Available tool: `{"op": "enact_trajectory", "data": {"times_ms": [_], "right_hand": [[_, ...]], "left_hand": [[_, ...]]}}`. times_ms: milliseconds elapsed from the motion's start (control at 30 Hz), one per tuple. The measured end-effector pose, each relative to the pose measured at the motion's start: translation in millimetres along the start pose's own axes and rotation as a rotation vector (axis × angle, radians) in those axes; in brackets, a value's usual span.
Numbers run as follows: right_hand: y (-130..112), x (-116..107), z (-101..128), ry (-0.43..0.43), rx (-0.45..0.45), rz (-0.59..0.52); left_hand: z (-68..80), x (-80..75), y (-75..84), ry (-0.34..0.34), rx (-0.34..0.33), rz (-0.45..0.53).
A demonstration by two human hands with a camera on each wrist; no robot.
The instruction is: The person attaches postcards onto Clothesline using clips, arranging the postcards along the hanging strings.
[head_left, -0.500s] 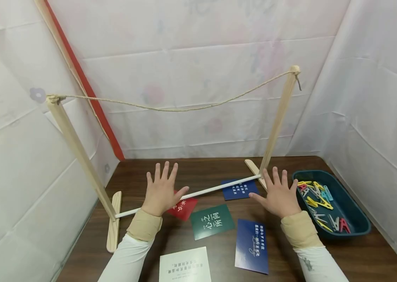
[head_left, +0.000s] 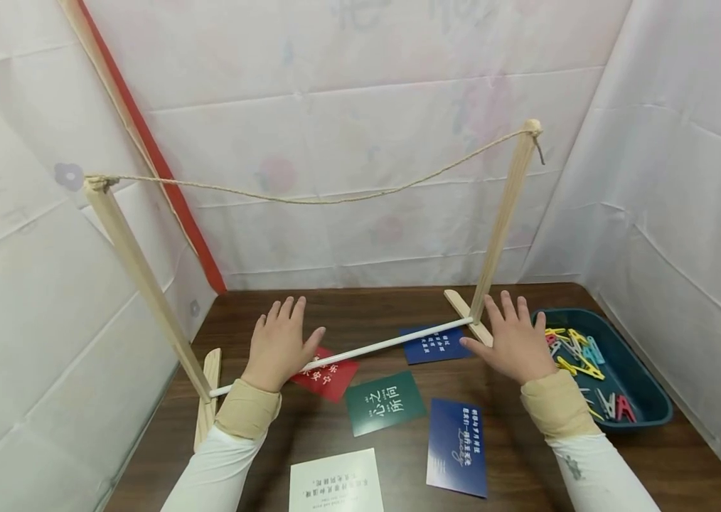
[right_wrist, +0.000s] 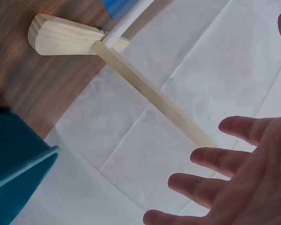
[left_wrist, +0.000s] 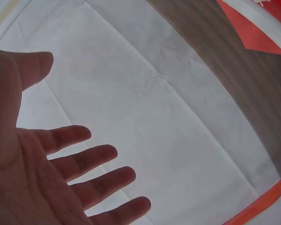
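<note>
My left hand (head_left: 279,345) hovers flat above the table with its fingers spread, over the white crossbar (head_left: 392,343) and a red card (head_left: 325,372); it holds nothing. In the left wrist view the left hand (left_wrist: 61,173) shows an empty palm. My right hand (head_left: 514,341) is also flat and empty, beside the right wooden post (head_left: 504,213) and its foot (right_wrist: 70,40). A twine line (head_left: 309,198) sags between the two posts. Green (head_left: 385,402), blue (head_left: 458,446) and white (head_left: 335,480) cards lie on the table.
A teal tray (head_left: 645,387) with several coloured clothespegs sits at the right, close to my right hand. Another blue card (head_left: 432,344) lies under the crossbar. White sheets wall in the dark wooden table (head_left: 674,462) on three sides. The left post (head_left: 139,274) leans near the left wall.
Both hands have lifted slightly and drawn outward, the left hand leftward off the red card, the right hand toward the post. The fingers are less splayed.
</note>
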State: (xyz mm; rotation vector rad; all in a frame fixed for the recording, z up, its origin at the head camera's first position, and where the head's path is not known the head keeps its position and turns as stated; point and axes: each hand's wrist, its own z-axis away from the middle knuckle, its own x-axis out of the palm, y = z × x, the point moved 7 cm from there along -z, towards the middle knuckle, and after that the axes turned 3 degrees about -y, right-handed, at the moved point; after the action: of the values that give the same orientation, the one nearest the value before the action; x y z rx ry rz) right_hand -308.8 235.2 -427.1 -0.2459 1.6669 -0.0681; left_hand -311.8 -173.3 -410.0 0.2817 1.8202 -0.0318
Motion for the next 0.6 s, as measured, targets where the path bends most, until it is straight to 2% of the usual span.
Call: {"op": "enact_trajectory", "data": {"times_ms": [233,500,600], "right_hand": [[0,-15,0,0.062,-0.021,-0.029],[-1,-33,-1,0.173,-0.075,-0.025],[-1,-40,-1,0.219,-0.093,-0.022]], "left_hand": [[6.3,-10.1,-6.3,0.141,0.034,0.030],[18.6,-30.4,-15.5,0.397,0.091,0.079],[23.7,-34.8,-20.6,0.464,0.104,0.095]]}}
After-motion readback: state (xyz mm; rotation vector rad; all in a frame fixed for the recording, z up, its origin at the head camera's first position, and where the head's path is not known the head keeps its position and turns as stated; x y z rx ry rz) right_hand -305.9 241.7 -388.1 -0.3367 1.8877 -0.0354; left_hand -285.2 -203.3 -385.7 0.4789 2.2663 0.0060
